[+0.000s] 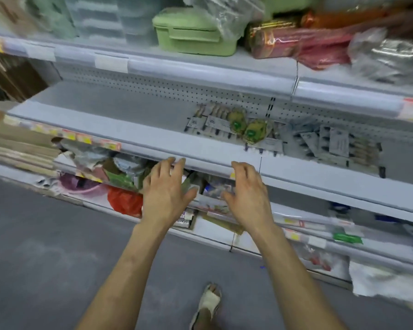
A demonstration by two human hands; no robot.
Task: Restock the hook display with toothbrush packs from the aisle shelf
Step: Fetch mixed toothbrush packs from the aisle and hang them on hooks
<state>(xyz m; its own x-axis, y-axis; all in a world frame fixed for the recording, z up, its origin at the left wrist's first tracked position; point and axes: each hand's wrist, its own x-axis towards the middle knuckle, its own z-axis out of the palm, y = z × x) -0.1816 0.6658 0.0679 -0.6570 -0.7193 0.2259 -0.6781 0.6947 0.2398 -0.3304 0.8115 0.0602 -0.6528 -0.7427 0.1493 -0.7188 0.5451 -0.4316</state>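
Left grip [167, 194] and right grip [248, 194] both released and empty at the shelf [129, 110] lip, packs [215, 123] piled loosely just beyond, and a hasty scoop could slide some off onto the floor [45, 258].

Both arms are stretched out in front of you, left forearm [131, 270] and right forearm [284, 270] bare and angling in toward each other. Your left grip [163, 194] is palm down, fingers [171, 161] pretty straight and a bit spread, thumb [190, 194] poking out to the right. Your right grip [248, 195] is just beside it at about the same height, back of the hand up, fingers loosely bent. Neither's got anything in it. One foot [210, 302] shows low down between your arms.
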